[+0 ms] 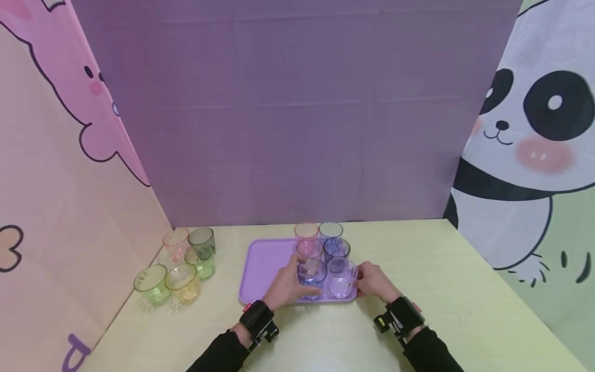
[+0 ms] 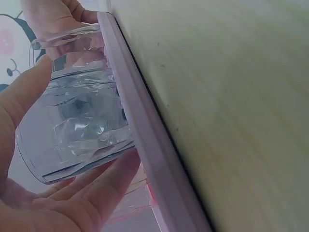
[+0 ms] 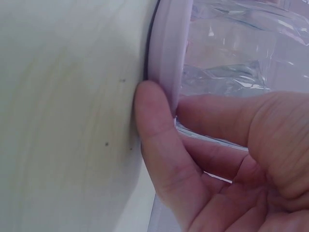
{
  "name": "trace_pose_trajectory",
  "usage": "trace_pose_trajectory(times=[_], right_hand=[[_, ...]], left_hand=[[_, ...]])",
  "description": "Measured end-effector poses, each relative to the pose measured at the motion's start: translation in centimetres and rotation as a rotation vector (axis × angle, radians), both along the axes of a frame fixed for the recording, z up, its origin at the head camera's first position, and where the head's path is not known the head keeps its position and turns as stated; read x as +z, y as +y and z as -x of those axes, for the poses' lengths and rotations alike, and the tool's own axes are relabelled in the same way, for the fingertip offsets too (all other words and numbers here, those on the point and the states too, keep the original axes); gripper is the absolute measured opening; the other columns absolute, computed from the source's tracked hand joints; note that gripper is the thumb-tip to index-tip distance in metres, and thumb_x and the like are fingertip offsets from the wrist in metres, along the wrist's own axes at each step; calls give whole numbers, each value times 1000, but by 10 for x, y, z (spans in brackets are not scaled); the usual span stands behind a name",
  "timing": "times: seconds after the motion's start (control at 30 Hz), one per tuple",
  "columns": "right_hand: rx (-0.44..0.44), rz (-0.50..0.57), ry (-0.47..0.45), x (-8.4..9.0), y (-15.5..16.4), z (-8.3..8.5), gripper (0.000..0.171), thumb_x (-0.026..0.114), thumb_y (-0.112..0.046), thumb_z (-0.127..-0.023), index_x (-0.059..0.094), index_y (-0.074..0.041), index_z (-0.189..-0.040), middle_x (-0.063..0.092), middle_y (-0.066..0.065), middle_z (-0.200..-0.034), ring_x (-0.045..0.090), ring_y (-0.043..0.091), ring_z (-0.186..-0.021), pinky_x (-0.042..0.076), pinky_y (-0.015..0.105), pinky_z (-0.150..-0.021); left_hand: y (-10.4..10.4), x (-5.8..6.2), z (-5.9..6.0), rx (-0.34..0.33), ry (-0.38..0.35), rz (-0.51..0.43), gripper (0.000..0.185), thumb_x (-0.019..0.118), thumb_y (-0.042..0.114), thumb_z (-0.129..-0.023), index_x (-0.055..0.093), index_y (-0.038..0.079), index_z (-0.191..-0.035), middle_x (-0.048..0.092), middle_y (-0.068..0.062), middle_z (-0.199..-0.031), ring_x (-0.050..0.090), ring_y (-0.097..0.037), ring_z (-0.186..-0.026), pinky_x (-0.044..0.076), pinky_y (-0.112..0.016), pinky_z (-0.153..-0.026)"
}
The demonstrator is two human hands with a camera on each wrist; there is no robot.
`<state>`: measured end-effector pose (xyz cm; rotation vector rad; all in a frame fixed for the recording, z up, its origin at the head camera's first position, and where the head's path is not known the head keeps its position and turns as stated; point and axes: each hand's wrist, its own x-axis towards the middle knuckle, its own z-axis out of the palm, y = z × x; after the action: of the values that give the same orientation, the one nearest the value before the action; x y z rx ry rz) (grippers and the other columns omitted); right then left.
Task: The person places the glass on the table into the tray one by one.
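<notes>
On the purple tray [image 1: 265,263], three rows of two tinted glasses stand along its right side. My left hand [image 1: 288,284] grips the front blue glass [image 1: 312,274], its thumb across the near side and its fingers on the other. The left wrist view shows this clear-walled glass [image 2: 87,125] between thumb and fingers, its base against the tray. At the tray's right front corner, my right hand [image 1: 375,280] pinches the tray rim [image 3: 166,53] between thumb and index finger. Close beside it stands a pale lilac glass [image 1: 342,279].
Behind the front pair are a pink glass [image 1: 309,249], a dark blue glass [image 1: 337,249], and another pink and bluish glass. Several more glasses, including a yellow one [image 1: 183,284] and a green one [image 1: 153,285], stand at the table's left. A purple cloth [image 1: 297,113] hangs behind.
</notes>
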<state>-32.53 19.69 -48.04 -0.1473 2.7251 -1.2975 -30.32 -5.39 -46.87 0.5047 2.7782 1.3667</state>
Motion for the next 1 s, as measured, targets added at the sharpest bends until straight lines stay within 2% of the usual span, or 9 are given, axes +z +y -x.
trace_pose_trajectory(times=[0.2, 0.43, 0.63, 0.73, 0.87, 1.0], right_hand=[[-2, 6, 1, 0, -1, -2, 20, 63, 11, -78, 68, 9, -97, 71, 14, -80, 67, 20, -61, 59, 30, -56], [0, 0, 18, 1, -1, -2, 19, 64, 11, -77, 68, 9, -96, 71, 12, -79, 67, 19, -60, 59, 30, -55], [-5, 3, 17, 1, 0, -2, 21, 63, 11, -77, 68, 9, -97, 70, 13, -79, 67, 19, -60, 59, 30, -55], [0, 1, 13, 1, 0, -2, 21, 64, 11, -77, 68, 9, -98, 71, 13, -80, 67, 19, -60, 59, 29, -56], [0, 5, 12, 0, -1, -1, 22, 64, 11, -77, 68, 10, -99, 70, 13, -81, 67, 20, -61, 59, 30, -56], [-2, 9, 22, 0, -1, -2, 21, 64, 11, -77, 67, 10, -98, 70, 12, -79, 67, 20, -60, 59, 30, -56]], left_hand=[[-1, -2, -1, -13, -5, -10, 103, 89, 34, -67, 31, 0, -145, 56, -28, -132, 58, -39, -118, 49, -57, -97], [-4, -2, -2, -47, -10, -2, 98, 88, 34, -68, 32, 5, -143, 55, -25, -134, 57, -36, -120, 50, -55, -97], [-13, 1, -1, -100, 2, 14, 98, 88, 17, -67, 31, 6, -146, 54, -22, -137, 56, -36, -121, 49, -53, -99], [-19, 1, 0, -124, 27, 42, 96, 86, 9, -67, 32, 2, -147, 53, -24, -136, 57, -37, -119, 50, -51, -98], [-29, 2, 4, -126, 51, 65, 82, 78, -3, -70, 38, -5, -142, 55, -26, -132, 57, -40, -116, 50, -52, -97], [-40, 5, 7, -113, 82, 63, 64, 69, -5, -74, 49, -7, -134, 57, -27, -131, 58, -42, -116, 49, -54, -98]])
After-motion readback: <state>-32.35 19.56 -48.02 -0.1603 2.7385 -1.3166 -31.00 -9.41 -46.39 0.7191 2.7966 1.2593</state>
